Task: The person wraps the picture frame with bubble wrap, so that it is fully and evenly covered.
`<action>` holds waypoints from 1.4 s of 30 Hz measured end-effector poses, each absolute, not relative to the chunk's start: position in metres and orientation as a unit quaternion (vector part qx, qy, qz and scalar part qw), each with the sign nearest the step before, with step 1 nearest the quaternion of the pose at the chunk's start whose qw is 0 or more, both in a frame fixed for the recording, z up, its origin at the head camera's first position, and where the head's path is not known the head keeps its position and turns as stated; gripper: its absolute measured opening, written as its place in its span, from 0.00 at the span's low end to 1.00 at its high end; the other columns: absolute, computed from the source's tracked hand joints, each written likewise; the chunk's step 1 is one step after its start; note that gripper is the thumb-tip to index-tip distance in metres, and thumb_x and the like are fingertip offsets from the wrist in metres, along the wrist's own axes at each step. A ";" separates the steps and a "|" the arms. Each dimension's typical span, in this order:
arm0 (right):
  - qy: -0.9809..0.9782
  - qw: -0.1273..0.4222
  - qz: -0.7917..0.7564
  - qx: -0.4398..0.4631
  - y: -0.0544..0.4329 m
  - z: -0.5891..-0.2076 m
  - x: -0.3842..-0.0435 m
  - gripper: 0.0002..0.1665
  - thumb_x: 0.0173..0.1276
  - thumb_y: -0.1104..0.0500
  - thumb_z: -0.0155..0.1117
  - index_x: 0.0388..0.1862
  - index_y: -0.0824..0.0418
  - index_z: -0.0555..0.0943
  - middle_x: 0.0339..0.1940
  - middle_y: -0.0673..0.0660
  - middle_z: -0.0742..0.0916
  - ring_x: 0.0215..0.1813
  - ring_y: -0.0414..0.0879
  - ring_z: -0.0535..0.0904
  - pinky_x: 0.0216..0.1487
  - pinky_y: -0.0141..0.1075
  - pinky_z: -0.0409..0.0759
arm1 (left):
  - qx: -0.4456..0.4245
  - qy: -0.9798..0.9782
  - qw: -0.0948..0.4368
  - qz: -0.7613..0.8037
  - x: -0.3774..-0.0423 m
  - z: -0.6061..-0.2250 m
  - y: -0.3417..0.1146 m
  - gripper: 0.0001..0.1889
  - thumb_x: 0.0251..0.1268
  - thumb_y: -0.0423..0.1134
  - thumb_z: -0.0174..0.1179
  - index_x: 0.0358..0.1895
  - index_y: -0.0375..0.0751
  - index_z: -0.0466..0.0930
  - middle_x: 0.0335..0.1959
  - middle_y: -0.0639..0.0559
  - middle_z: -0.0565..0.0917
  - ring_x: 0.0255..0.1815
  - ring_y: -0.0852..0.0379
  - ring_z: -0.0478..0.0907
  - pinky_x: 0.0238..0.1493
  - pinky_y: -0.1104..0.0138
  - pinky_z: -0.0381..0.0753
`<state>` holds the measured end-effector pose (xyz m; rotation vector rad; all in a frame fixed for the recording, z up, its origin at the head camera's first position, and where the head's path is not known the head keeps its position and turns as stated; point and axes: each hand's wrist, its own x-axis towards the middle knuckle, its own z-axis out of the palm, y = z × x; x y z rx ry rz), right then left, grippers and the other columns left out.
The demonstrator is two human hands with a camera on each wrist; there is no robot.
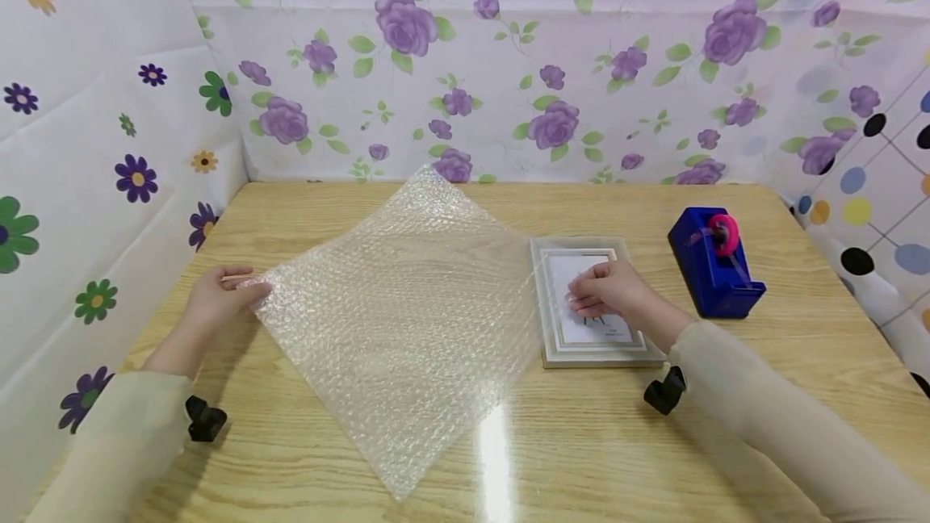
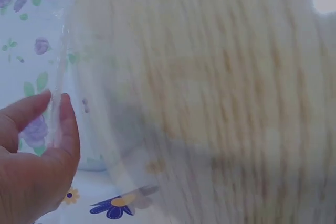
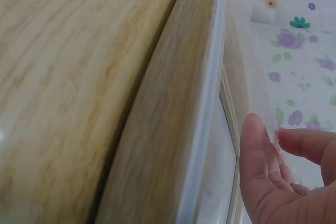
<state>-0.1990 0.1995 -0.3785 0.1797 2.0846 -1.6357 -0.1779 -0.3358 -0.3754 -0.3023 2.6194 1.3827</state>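
A clear sheet of bubble wrap is spread out cornerwise between my two hands. My left hand pinches its left corner between thumb and fingers, and the left wrist view shows the wrap's edge running between them. Over the picture frame, my right hand pinches the opposite corner. That frame lies face up with a white insert bearing dark print, and the wrap overlaps its left side. In the right wrist view, the frame's wood-toned side stands close beside my right hand.
A blue tape dispenser with a pink-cored roll stands right of the picture frame. Underneath is a wood-grain table. A flowered sheet hangs along the back, with patterned sheets at both sides.
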 end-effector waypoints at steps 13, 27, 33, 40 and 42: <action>0.778 0.236 -0.580 0.056 0.201 -0.375 -0.190 0.19 0.70 0.66 0.54 0.53 0.80 0.71 0.26 0.50 0.86 0.30 0.38 0.83 0.37 0.32 0.85 | -0.091 0.803 0.065 0.585 -0.172 -0.376 -0.336 0.22 0.68 0.34 0.55 0.61 0.26 0.66 0.30 0.75 0.81 0.33 0.76 0.78 0.38 0.80 0.80; 0.842 0.159 -0.515 -0.004 0.215 -0.369 -0.183 0.24 0.69 0.60 0.58 0.57 0.76 0.73 0.44 0.61 0.85 0.41 0.44 0.83 0.45 0.35 0.84 | -0.115 0.837 0.056 0.532 -0.169 -0.375 -0.335 0.30 0.71 0.45 0.52 0.65 0.22 0.61 0.31 0.70 0.77 0.32 0.74 0.77 0.41 0.76 0.82; 0.864 0.113 -0.490 0.002 0.226 -0.368 -0.183 0.23 0.69 0.61 0.57 0.57 0.76 0.74 0.47 0.63 0.85 0.38 0.35 0.79 0.41 0.29 0.83 | -0.134 0.838 0.056 0.526 -0.168 -0.375 -0.336 0.31 0.74 0.46 0.44 0.66 0.20 0.56 0.40 0.58 0.75 0.33 0.77 0.76 0.44 0.75 0.82; 0.909 0.055 -0.413 -0.003 0.242 -0.368 -0.178 0.20 0.67 0.59 0.62 0.53 0.72 0.79 0.48 0.67 0.84 0.38 0.37 0.77 0.35 0.23 0.78 | -0.139 0.839 0.052 0.524 -0.166 -0.375 -0.338 0.27 0.73 0.42 0.45 0.63 0.18 0.59 0.37 0.59 0.74 0.32 0.76 0.76 0.42 0.75 0.83; 0.916 0.044 -0.399 -0.001 0.246 -0.369 -0.177 0.19 0.66 0.60 0.62 0.52 0.71 0.79 0.47 0.67 0.84 0.38 0.38 0.76 0.34 0.24 0.77 | -0.141 0.837 0.056 0.526 -0.167 -0.375 -0.338 0.26 0.73 0.41 0.45 0.62 0.19 0.61 0.33 0.63 0.74 0.31 0.76 0.76 0.41 0.75 0.83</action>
